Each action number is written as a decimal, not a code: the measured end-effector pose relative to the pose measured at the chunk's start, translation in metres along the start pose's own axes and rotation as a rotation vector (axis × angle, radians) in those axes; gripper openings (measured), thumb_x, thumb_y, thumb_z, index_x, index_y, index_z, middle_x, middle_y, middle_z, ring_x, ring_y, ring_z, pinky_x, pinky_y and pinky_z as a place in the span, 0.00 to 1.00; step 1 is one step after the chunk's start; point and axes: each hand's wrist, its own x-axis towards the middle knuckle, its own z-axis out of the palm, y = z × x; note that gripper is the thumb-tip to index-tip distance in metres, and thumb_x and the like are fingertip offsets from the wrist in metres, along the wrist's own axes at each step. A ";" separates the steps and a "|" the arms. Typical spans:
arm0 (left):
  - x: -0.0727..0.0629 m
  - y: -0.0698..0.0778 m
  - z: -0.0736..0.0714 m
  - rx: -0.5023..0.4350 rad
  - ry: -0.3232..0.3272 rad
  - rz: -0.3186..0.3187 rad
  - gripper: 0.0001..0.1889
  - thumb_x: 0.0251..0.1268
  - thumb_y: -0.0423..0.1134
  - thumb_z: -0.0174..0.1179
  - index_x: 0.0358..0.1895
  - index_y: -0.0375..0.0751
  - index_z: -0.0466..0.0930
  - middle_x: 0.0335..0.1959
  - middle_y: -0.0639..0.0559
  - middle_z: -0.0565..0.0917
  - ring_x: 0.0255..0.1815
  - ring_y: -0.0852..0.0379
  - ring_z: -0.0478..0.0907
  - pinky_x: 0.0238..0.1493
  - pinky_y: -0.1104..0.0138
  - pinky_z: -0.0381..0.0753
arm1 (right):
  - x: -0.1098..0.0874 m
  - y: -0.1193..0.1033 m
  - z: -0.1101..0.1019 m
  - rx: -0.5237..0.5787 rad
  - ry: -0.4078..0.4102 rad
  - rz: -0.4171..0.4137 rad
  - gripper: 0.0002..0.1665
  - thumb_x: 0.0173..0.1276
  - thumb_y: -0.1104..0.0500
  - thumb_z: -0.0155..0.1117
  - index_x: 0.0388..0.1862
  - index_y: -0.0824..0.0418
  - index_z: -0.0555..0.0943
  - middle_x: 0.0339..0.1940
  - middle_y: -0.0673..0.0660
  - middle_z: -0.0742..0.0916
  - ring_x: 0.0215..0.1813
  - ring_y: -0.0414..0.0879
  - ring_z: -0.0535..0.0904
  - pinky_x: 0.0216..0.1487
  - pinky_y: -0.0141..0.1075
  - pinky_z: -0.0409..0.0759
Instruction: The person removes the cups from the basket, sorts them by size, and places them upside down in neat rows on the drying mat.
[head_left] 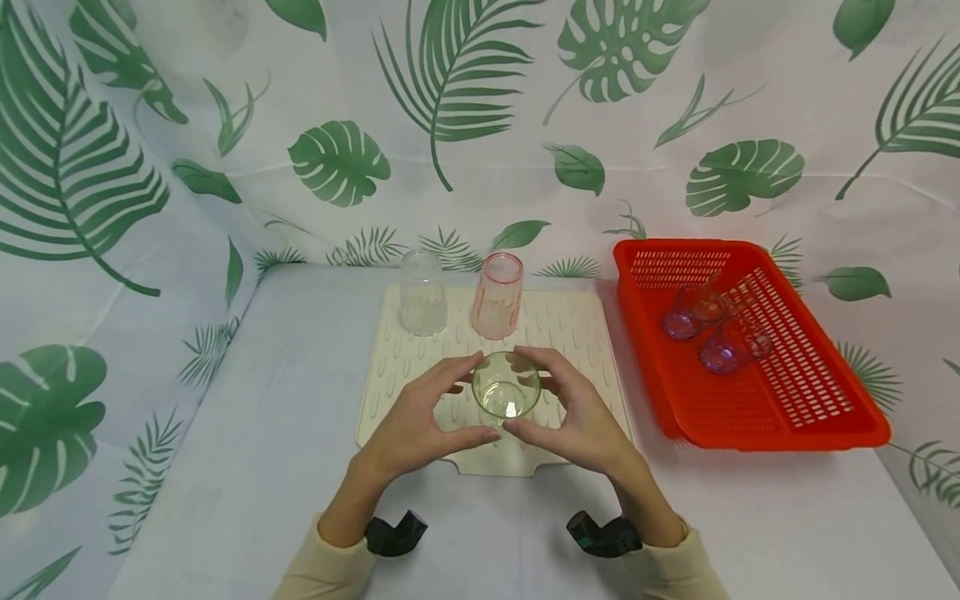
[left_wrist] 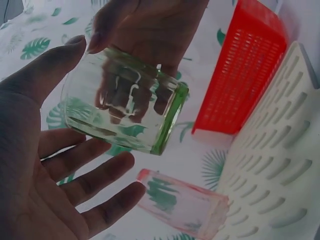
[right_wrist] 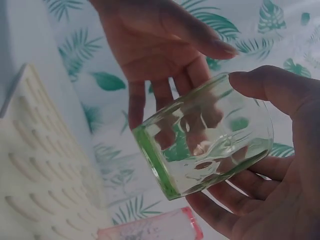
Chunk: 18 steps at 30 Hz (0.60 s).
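Note:
A green-tinted drinking glass (head_left: pixel 506 387) is upright above the cream drying mat (head_left: pixel 558 333), its thick green base (right_wrist: pixel 156 162) toward the mat. My right hand (head_left: pixel 581 412) holds it, thumb at the rim and fingers against the far side. On the other side, my left hand (head_left: pixel 420 412) is spread around the glass, fingers near or touching its wall, thumb seemingly just clear of it. A pink glass (head_left: pixel 497 304) stands on the mat behind, thick base up. To its left stands a clear glass (head_left: pixel 423 296).
At the right sits a red plastic basket (head_left: pixel 720 429) with slotted walls, with purple-tinted glasses (head_left: pixel 731 346) lying inside. A white-covered table (head_left: pixel 285 400) lies under everything, and a leaf-printed cloth (head_left: pixel 480 192) rises behind.

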 end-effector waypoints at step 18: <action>0.000 -0.002 -0.003 0.016 -0.011 0.011 0.44 0.49 0.49 0.78 0.72 0.45 0.70 0.61 0.54 0.79 0.56 0.59 0.78 0.52 0.66 0.83 | 0.000 0.000 0.008 0.067 -0.114 -0.046 0.46 0.56 0.63 0.78 0.73 0.57 0.68 0.62 0.54 0.81 0.59 0.49 0.78 0.62 0.49 0.81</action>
